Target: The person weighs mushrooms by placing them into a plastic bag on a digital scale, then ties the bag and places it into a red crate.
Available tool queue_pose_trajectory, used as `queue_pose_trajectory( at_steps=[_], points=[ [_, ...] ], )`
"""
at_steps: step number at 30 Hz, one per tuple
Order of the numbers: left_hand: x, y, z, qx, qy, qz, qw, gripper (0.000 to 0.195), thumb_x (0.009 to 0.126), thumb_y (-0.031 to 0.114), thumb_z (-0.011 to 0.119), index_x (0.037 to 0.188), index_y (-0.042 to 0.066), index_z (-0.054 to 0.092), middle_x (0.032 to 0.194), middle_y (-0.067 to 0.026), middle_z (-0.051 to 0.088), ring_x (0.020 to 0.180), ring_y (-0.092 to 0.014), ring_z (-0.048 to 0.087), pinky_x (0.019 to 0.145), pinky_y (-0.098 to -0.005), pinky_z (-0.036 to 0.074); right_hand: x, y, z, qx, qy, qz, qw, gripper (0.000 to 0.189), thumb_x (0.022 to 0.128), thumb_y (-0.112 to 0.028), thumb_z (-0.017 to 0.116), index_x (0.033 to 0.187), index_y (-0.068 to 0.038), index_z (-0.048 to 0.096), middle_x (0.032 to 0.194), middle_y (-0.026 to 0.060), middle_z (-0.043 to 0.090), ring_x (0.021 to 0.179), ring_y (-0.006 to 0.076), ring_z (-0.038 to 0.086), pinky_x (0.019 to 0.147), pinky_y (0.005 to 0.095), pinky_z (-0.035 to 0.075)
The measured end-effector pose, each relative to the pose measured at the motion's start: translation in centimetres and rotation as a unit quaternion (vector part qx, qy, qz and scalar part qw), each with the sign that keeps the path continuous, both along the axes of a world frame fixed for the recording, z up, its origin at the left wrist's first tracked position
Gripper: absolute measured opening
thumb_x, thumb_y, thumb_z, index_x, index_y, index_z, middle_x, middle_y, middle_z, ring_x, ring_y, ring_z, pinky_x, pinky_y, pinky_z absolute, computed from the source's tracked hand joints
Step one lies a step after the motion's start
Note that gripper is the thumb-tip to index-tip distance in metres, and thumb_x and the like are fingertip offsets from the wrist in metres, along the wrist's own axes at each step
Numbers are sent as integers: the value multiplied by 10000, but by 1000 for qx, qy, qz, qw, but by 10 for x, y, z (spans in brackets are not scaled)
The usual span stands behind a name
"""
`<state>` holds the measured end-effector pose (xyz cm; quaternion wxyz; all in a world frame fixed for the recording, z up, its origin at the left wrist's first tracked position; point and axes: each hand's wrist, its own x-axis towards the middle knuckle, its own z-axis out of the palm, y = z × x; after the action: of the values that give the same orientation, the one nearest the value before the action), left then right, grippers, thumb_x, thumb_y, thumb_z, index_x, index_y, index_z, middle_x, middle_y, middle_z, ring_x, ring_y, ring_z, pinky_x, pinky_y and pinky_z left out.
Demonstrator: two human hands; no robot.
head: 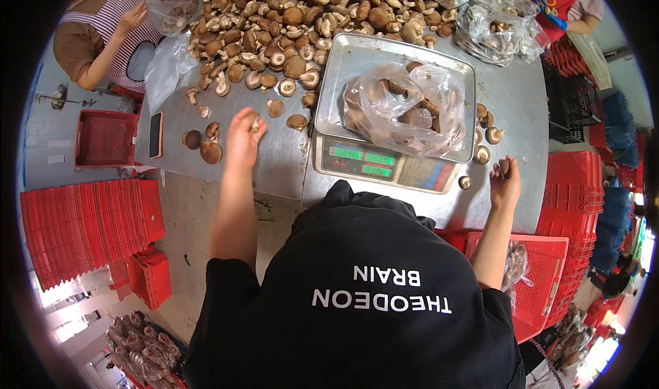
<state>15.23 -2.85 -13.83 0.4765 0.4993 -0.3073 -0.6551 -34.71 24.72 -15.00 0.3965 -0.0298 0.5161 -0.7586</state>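
My left hand (246,134) is raised over the metal table, left of the scale, with a small mushroom (255,123) between its fingers. My right hand (504,180) is at the table's right side and holds a brown mushroom (505,167). Between them, a clear plastic bag of mushrooms (404,111) sits open-topped on the steel tray (329,124) of a digital scale (383,167). Loose mushrooms (482,154) lie right of the tray, and several more (211,152) lie left of my left hand. A large heap of mushrooms (293,15) covers the far part of the table.
A phone (156,135) lies at the table's left edge. Co-workers stand at far left (103,39) and far right (561,3). Filled plastic bags (497,31) lie at back right. Stacked red crates (87,229) flank both sides; a red crate (545,286) with bagged mushrooms stands beside my right arm.
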Motion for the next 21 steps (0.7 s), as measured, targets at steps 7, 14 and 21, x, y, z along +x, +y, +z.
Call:
queue_pose_trajectory(
  at_steps=[7,14,21],
  points=[
    [2,4,-106,-281,-506,62,813,357,744,58,580,1090,24,502,1080,-150,481,993,-254,494,856,-346,400,-28,17,-95,386,447,35,806,423,677,-113,652,1058,26,531,851,88,587,799,182,563,764,290,446],
    [-44,22,-12,-336,-620,43,708,372,711,74,606,1070,46,512,1091,-129,493,1031,-306,444,915,-386,338,-24,18,-20,385,558,62,733,444,694,-140,648,1095,8,526,1037,178,577,971,276,555,860,358,426],
    [-203,51,127,-559,-422,-198,686,288,691,244,646,894,46,592,944,-96,549,927,-258,485,812,-375,365,112,-134,155,100,724,138,668,439,675,-147,665,1079,-31,540,1047,147,561,1017,297,507,882,371,393]
  ],
)
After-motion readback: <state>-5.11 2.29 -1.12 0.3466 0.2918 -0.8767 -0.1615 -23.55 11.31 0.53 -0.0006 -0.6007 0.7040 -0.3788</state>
